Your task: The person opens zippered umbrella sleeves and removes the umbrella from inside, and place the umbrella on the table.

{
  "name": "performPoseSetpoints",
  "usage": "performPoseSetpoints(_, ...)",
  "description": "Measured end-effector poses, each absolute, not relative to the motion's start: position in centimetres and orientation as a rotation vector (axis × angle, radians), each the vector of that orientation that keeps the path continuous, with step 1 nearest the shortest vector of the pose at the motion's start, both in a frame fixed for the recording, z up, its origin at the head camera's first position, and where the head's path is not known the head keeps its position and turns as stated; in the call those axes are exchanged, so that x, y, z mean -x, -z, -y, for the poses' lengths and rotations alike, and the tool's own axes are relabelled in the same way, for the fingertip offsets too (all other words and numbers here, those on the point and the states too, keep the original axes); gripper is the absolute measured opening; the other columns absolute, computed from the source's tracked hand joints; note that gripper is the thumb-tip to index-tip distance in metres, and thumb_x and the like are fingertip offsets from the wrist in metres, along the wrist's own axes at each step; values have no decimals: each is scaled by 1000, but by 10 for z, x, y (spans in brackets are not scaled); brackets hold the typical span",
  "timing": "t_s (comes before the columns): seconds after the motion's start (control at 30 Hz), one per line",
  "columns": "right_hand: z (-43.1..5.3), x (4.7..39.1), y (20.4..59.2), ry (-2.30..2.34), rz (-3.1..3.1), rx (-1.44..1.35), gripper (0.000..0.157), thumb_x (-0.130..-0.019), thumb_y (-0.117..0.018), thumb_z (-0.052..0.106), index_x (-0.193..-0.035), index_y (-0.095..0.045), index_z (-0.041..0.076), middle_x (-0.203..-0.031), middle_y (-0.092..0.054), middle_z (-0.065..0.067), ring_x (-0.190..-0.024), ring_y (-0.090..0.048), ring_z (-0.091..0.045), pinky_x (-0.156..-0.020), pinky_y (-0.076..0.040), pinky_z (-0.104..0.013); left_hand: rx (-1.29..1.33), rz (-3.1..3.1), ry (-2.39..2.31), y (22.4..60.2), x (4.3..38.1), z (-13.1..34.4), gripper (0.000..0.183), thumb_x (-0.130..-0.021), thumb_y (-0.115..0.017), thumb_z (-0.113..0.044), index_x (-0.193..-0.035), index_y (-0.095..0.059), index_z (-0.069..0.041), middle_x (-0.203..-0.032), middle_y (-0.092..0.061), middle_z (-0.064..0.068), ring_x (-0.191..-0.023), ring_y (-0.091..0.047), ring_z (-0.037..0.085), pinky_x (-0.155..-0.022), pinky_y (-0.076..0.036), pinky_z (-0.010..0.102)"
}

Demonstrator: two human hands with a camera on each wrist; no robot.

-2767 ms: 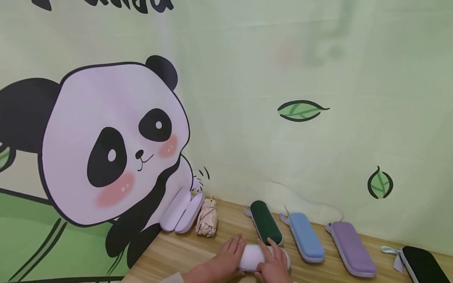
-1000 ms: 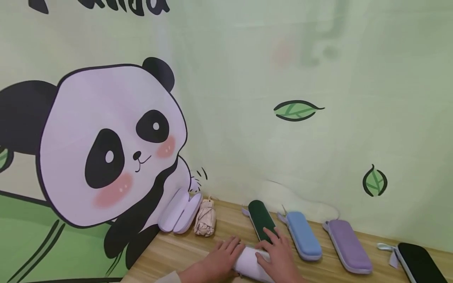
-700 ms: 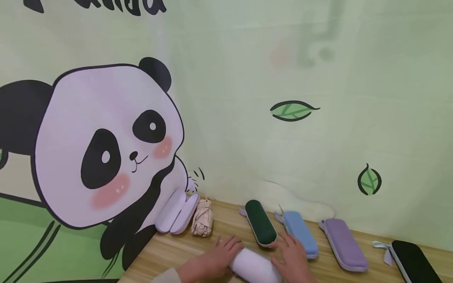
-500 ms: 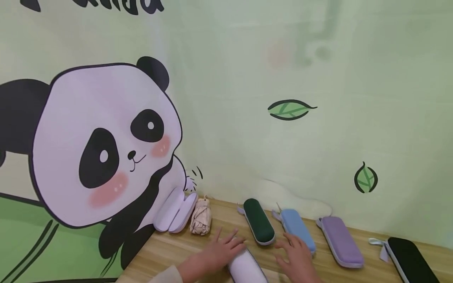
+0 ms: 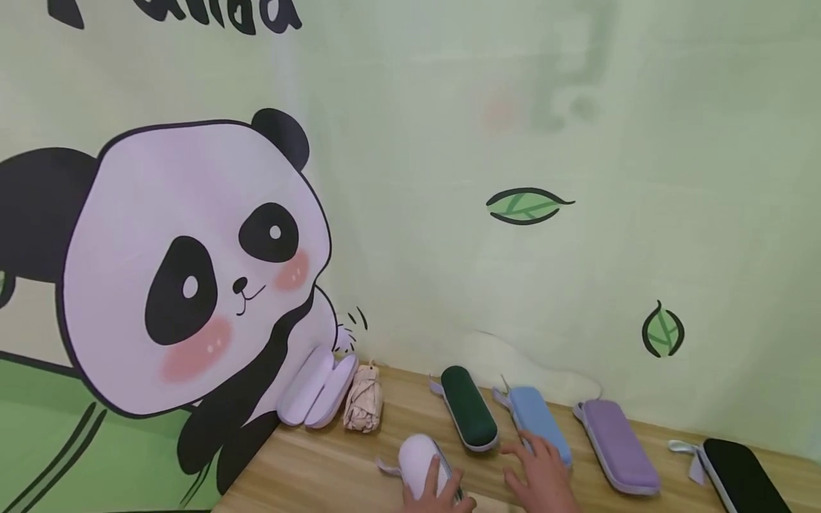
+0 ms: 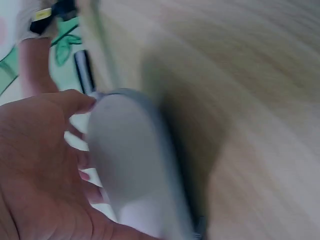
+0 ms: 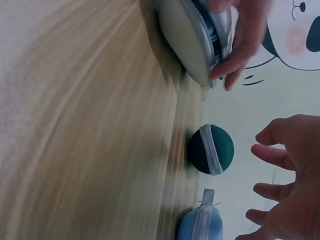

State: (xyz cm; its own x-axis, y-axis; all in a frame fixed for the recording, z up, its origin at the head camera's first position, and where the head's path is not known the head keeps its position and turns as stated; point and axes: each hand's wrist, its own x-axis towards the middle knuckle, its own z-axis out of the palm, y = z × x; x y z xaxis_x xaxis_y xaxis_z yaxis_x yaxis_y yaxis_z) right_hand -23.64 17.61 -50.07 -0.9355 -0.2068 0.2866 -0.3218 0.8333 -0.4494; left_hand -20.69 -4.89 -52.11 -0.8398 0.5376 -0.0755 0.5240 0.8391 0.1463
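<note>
A pale lilac zippered glasses case (image 5: pixel 417 459) is at the bottom of the head view, its strap pointing left. My left hand (image 5: pixel 436 495) grips it from above. In the left wrist view the palm and thumb of the left hand (image 6: pixel 55 155) lie along the pale glasses case (image 6: pixel 130 155), its fingers partly hidden behind it. The right wrist view shows a dark gap along the case's zipper (image 7: pixel 207 32). My right hand (image 5: pixel 541 477) is apart from that case, fingers spread and holding nothing, just in front of a blue case (image 5: pixel 541 420).
A dark green case (image 5: pixel 470 410), a purple case (image 5: pixel 618 449) and a black case (image 5: pixel 747 474) lie along the back of the wooden table (image 5: pixel 321 470). At the back left are a splayed lilac case (image 5: pixel 317 392) and a crumpled beige bundle (image 5: pixel 364 399). A panda backdrop (image 5: pixel 410 285) hangs behind.
The pale case has turned, so its strap end shows at the upper left. The right hand has let go of it and moved right. The left hand has shifted down and over the case.
</note>
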Motion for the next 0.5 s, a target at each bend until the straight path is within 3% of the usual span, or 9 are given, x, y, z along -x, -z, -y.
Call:
performPoseSetpoints(0.27,-170,237,502,-796,2835,-392,16,-86,-78,17,-100,-70,22,-137,-56,-25,-119,-50,-56,-91,-42,-71,-1357,-2706,-37,516,220,83,61,-97,-59,-56,-152,-41,-37,-161,-33,-3,-151,-24,36,-89,-50,63)
performPoseSetpoints(0.5,-165,240,504,-839,2809,-417,18,-86,-77,15,-101,-71,21,-138,-55,-25,-119,-50,-57,-88,-43,-71,-1616,-2600,-52,501,232,107,61,-103,-53,-49,-155,-38,-19,-163,-32,6,-152,-25,35,-101,-49,49)
